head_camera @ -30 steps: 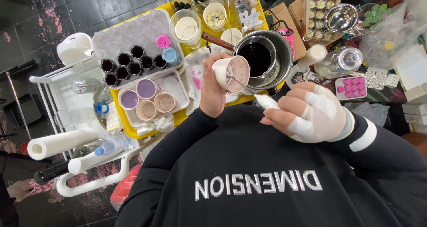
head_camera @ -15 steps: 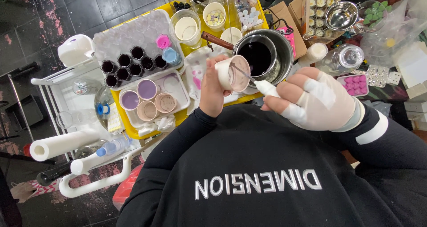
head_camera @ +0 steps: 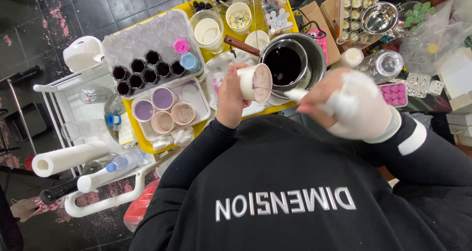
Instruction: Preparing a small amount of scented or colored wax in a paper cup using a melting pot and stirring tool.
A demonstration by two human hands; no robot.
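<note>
My left hand [head_camera: 230,99] grips a small cream cup [head_camera: 254,82], tilted on its side so its purple-stained inside faces right. My right hand [head_camera: 351,108], in a white glove with tape strips, is blurred and holds a thin tool with a white-wrapped handle [head_camera: 296,94] just right of the cup's mouth. Behind both sits a metal pot [head_camera: 297,59] with a wooden handle and dark purple liquid inside.
A yellow tray [head_camera: 199,128] carries a white dish of several purple and tan cups [head_camera: 162,106], dark cups [head_camera: 142,71], a clear mould sheet and jars. A white cart [head_camera: 73,108] with a paper roll stands left. Boxes, a steel bowl [head_camera: 377,17] and pink pieces lie right.
My right hand moved up and left toward the cup, and it is now blurred. The cup shifted slightly and tilted further on its side.
</note>
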